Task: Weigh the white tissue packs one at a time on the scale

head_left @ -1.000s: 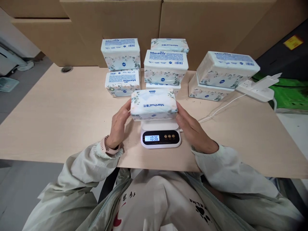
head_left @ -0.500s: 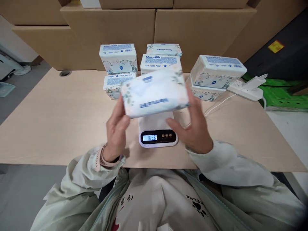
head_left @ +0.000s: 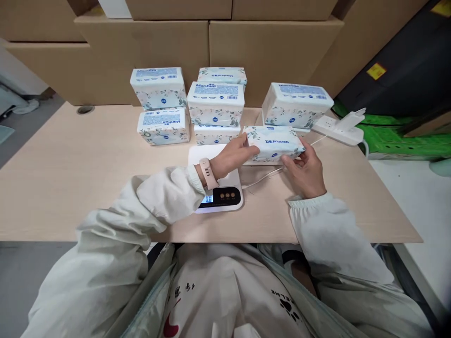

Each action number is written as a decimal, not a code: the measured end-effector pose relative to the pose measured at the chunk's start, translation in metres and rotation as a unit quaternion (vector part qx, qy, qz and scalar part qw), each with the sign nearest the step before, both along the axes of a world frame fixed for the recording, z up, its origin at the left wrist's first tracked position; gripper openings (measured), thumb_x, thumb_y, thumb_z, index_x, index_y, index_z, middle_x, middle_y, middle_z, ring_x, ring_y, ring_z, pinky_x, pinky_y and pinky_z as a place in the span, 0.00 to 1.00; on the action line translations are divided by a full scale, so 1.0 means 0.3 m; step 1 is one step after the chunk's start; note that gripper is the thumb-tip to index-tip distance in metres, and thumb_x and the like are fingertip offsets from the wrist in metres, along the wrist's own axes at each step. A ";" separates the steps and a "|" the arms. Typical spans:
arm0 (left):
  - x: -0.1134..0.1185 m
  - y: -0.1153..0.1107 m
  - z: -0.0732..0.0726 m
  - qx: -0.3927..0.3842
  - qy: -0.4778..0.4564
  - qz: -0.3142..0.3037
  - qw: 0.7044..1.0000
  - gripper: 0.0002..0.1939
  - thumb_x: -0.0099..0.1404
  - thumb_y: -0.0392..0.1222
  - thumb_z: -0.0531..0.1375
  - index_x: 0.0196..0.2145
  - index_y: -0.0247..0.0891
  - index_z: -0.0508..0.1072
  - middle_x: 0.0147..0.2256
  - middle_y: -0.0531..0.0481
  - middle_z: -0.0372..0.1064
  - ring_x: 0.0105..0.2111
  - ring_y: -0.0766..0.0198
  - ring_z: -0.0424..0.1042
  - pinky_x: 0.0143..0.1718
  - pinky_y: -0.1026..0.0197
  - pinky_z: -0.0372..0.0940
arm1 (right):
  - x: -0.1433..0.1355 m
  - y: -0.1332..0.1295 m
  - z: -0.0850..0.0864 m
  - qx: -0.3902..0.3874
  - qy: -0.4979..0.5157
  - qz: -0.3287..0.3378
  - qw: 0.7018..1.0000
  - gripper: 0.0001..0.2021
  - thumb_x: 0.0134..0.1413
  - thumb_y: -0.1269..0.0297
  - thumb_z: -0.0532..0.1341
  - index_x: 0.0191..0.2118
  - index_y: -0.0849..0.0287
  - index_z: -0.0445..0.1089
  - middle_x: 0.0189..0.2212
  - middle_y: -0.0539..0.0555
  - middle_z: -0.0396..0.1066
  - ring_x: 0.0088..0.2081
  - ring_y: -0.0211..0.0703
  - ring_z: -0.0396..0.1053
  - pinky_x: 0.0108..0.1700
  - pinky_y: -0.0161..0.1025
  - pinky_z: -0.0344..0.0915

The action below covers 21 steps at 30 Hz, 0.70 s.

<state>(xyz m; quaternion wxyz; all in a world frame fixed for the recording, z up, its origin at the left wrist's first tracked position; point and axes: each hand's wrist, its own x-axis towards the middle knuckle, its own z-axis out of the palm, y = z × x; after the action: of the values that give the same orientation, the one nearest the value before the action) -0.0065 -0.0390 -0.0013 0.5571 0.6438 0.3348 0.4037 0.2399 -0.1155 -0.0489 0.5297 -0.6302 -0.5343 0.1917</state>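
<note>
A white floral pack of tissues (head_left: pixel 273 142) is held between my two hands, to the right of the scale and in front of the right-hand stack. My left hand (head_left: pixel 234 157), with a pink watch band at the wrist, reaches across the scale and grips the pack's left end. Closed on its right end is my right hand (head_left: pixel 307 172), thumb at the front. The white kitchen scale (head_left: pixel 237 201) lies partly under my left forearm, and its lit display is half covered by the sleeve. Whether the pack touches the table cannot be made out.
Behind the scale stand stacked tissue packs: a left stack (head_left: pixel 162 101), a middle group (head_left: pixel 215 108) and a right stack (head_left: pixel 296 105). A white power strip (head_left: pixel 340 129) lies at the right, its cable running towards the scale. Cardboard boxes (head_left: pixel 148 56) wall off the table's back.
Both hands have carried the tissue pack from above the scale to the right and lowered it. The scale's display has changed from 103.6 to a reading of zeros, partly hidden.
</note>
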 end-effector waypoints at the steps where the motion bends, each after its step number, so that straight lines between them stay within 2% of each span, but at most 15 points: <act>1: 0.009 0.003 0.000 -0.031 0.015 -0.025 0.999 0.09 0.63 0.40 0.70 0.42 0.38 0.80 0.49 0.40 0.82 0.56 0.39 0.79 0.62 0.35 0.72 | 0.018 0.004 -0.004 -0.005 -0.019 -0.002 1.000 0.43 0.50 0.46 0.73 0.70 0.57 0.67 0.63 0.66 0.77 0.57 0.60 0.79 0.60 0.64 0.76; 3: 0.030 0.010 0.002 -0.079 0.033 -0.054 0.995 0.10 0.63 0.41 0.69 0.43 0.38 0.79 0.51 0.38 0.81 0.58 0.38 0.77 0.63 0.36 0.70 | 0.046 0.008 -0.007 -0.011 -0.069 -0.010 0.997 0.41 0.51 0.46 0.73 0.69 0.55 0.68 0.60 0.64 0.80 0.52 0.59 0.81 0.59 0.64 0.76; 6: 0.061 0.014 0.016 -0.095 0.037 -0.051 0.994 0.11 0.62 0.40 0.68 0.43 0.38 0.79 0.54 0.37 0.81 0.61 0.38 0.76 0.65 0.36 0.68 | 0.064 0.004 0.000 -0.017 -0.149 -0.025 0.988 0.37 0.53 0.47 0.71 0.67 0.52 0.70 0.56 0.60 0.82 0.45 0.59 0.82 0.59 0.65 0.76; 9: 0.030 -0.004 0.063 -0.100 0.037 -0.053 0.993 0.12 0.61 0.41 0.69 0.43 0.38 0.81 0.58 0.37 0.79 0.64 0.38 0.74 0.67 0.35 0.67 | 0.049 -0.015 0.023 -0.017 -0.185 -0.042 0.982 0.36 0.56 0.44 0.69 0.67 0.52 0.71 0.60 0.63 0.79 0.52 0.65 0.81 0.62 0.67 0.72; 12: -0.115 -0.030 0.125 -0.044 0.018 -0.025 0.999 0.15 0.62 0.45 0.71 0.46 0.40 0.83 0.58 0.41 0.79 0.63 0.42 0.76 0.66 0.37 0.69 | 0.001 -0.058 0.079 0.044 -0.189 -0.081 0.978 0.30 0.62 0.43 0.67 0.65 0.52 0.73 0.61 0.65 0.78 0.60 0.67 0.75 0.67 0.66 0.68; 13: -0.185 -0.034 0.140 -0.005 0.006 0.009 1.000 0.14 0.63 0.46 0.71 0.46 0.41 0.84 0.55 0.44 0.81 0.59 0.45 0.78 0.64 0.39 0.72 | -0.023 -0.077 0.107 0.077 -0.180 -0.092 0.976 0.26 0.65 0.44 0.66 0.62 0.52 0.75 0.58 0.64 0.79 0.59 0.65 0.75 0.66 0.65 0.68; 15: -0.343 -0.026 0.147 0.069 -0.025 0.147 0.986 0.11 0.64 0.47 0.69 0.43 0.43 0.84 0.46 0.47 0.83 0.50 0.51 0.82 0.54 0.46 0.76 | -0.083 -0.112 0.175 0.124 -0.134 -0.082 0.980 0.17 0.68 0.47 0.64 0.53 0.49 0.79 0.51 0.60 0.81 0.53 0.59 0.77 0.63 0.62 0.71; 17: -0.501 0.003 0.123 0.097 -0.053 0.324 0.940 0.09 0.62 0.47 0.70 0.38 0.42 0.82 0.40 0.47 0.82 0.45 0.56 0.81 0.47 0.54 0.75 | -0.161 -0.133 0.251 0.107 -0.046 0.010 0.993 0.13 0.70 0.48 0.64 0.47 0.49 0.81 0.46 0.56 0.82 0.48 0.54 0.79 0.59 0.58 0.75; 18: -0.571 0.023 0.100 0.095 -0.062 0.374 0.920 0.10 0.61 0.48 0.70 0.38 0.42 0.80 0.40 0.48 0.81 0.45 0.58 0.80 0.46 0.56 0.74 | -0.207 -0.133 0.288 0.068 0.007 0.091 0.994 0.14 0.71 0.46 0.64 0.46 0.49 0.81 0.46 0.55 0.83 0.49 0.53 0.80 0.59 0.57 0.76; 19: -0.634 0.043 0.074 0.092 -0.070 0.411 0.904 0.12 0.60 0.49 0.70 0.38 0.42 0.78 0.41 0.48 0.80 0.45 0.59 0.79 0.47 0.57 0.73 | -0.256 -0.124 0.320 0.012 0.060 0.183 0.981 0.16 0.71 0.44 0.63 0.48 0.48 0.82 0.50 0.55 0.83 0.53 0.53 0.80 0.62 0.58 0.76; 21: -0.730 0.079 0.017 0.077 -0.077 0.455 0.884 0.15 0.62 0.53 0.70 0.40 0.42 0.76 0.47 0.47 0.78 0.48 0.59 0.78 0.51 0.56 0.72 | -0.367 -0.077 0.366 -0.108 0.133 0.346 0.922 0.23 0.70 0.37 0.61 0.57 0.45 0.80 0.63 0.53 0.78 0.64 0.56 0.76 0.69 0.62 0.72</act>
<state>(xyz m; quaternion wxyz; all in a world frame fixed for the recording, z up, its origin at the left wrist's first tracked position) -0.2256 -0.0153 0.0038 0.2848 0.4291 0.5147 0.6854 0.1299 -0.1385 0.0608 0.4257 -0.4279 -0.6196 0.5017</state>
